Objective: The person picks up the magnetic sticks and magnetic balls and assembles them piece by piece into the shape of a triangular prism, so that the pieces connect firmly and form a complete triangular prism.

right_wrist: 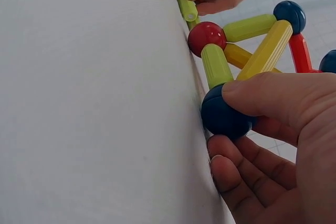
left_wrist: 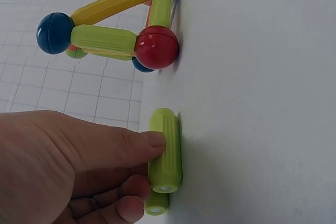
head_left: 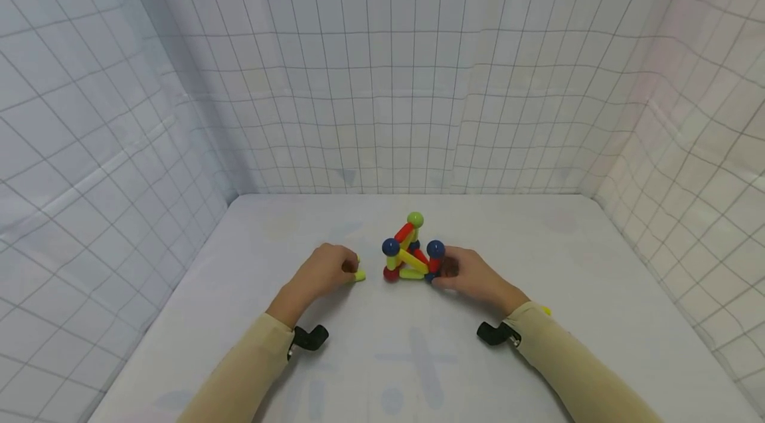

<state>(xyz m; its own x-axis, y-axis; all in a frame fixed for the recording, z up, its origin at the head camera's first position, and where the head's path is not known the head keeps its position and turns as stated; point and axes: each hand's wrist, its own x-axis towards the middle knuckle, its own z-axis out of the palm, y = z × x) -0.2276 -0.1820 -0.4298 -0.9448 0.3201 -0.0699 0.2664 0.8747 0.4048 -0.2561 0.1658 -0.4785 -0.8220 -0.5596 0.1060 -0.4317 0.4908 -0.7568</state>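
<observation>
A small frame of magnetic rods and balls stands on the white table, with a red ball (left_wrist: 157, 47) at its near left corner. My left hand (head_left: 327, 269) is just left of it, pinching a light green rod (left_wrist: 167, 153) low at the table. Another light green rod (left_wrist: 156, 203) lies behind that one, partly hidden by the fingers. With thumb and fingers, my right hand (head_left: 472, 275) holds the blue ball (right_wrist: 224, 113) at the frame's near right corner. A yellow rod (right_wrist: 266, 51) slopes up from there to a higher blue ball (right_wrist: 289, 17).
A light green ball (head_left: 415, 219) tops the frame at the back. Beside the right sleeve a small yellow piece (head_left: 546, 310) shows, mostly covered by the arm. Grid-patterned cloth walls (head_left: 382, 78) enclose the table (head_left: 287, 224) at the back and sides.
</observation>
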